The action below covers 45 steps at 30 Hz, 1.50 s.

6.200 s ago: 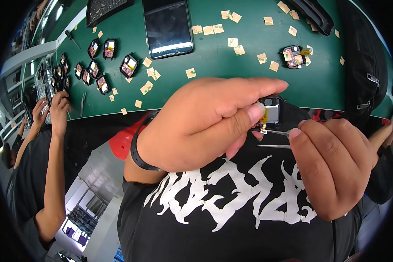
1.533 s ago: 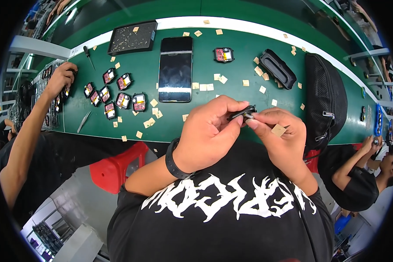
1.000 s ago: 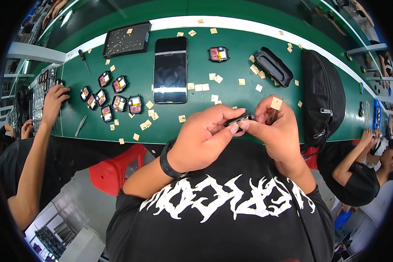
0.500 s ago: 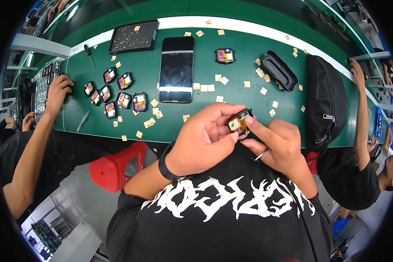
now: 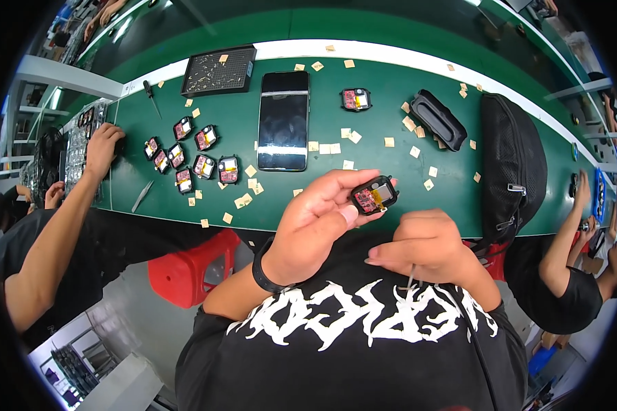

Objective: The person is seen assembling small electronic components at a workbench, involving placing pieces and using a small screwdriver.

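Left hand (image 5: 310,229) holds an opened watch case (image 5: 374,196), seemingly for checking; below it, right hand (image 5: 425,248) clasps tweezers (image 5: 410,276), needing turning before use.

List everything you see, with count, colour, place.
Table: one, green, centre
Phone-like device: one, black, centre
Loose modules: nine, black and red, eight left, one far
Held module: one, black and red, front
Gridded tray: one, black, far left
Oblong tray: one, black, right
Bag: one, black, right
Square pieces: many, beige, scattered
Screwdriver: one, dark, left
Loose tweezers: one, silver, left
Slim tool: one, silver, front
Stool: at least one, red, left
Other people: several, dark clothing, both sides
Wristband: one, black, left
Left hand: one, holding module
Right hand: one, holding tool
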{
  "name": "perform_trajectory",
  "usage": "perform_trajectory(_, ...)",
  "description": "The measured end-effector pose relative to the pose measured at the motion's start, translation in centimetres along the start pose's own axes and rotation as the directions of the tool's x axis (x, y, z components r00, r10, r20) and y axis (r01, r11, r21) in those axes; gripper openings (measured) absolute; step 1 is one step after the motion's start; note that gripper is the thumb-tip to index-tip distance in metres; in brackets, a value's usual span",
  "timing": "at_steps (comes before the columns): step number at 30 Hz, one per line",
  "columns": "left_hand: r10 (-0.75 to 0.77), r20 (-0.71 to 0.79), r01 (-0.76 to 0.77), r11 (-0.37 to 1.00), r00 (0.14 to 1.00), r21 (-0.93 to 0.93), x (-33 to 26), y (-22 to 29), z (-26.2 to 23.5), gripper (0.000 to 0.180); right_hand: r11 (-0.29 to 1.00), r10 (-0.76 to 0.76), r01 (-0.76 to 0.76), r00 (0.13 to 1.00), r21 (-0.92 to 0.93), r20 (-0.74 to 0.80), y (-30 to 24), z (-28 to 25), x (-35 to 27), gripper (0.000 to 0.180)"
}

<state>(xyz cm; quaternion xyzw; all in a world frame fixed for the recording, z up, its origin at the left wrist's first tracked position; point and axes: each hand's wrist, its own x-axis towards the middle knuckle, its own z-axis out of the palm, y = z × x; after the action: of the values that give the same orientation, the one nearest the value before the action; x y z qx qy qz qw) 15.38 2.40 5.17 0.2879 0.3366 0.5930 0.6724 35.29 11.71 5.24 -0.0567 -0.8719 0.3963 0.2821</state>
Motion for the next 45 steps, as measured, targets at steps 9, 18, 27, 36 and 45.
perform_trajectory(9, 0.096, -0.04, -0.085, 0.973, 0.995, 0.214, 0.2, -1.1, 0.1, 0.04, 0.985, 0.163, -0.172, 0.969, -0.031, -0.186, 0.2, -0.8, -1.4, 0.029)
perform_trajectory(18, 0.028, -0.067, -0.013, 0.979, 0.997, 0.202, 0.2, -0.5, 1.6, 0.041, 0.843, 0.027, -0.117, 0.984, -0.526, -0.177, 0.8, -0.3, -1.8, 0.061)
perform_trajectory(27, 0.024, -0.069, -0.008, 0.975, 0.997, 0.222, 0.3, -0.3, 1.4, 0.041, 0.928, 0.137, -0.167, 0.984, -0.333, -0.111, 0.5, -0.8, -1.8, 0.067)
perform_trajectory(36, 0.497, -0.432, 0.096, 0.566, 0.753, 0.819, -4.5, 1.3, -6.7, 0.026, 0.87, 0.473, -0.478, 0.734, 0.124, -0.487, -5.1, -12.9, -8.1, 0.018)
perform_trajectory(45, 0.496, -0.592, 0.28, 0.567, 0.635, 0.775, -6.2, 5.9, -9.1, 0.03, 0.138, 0.336, -0.988, 0.11, -0.066, -0.935, 8.5, -22.3, -23.8, 0.063)
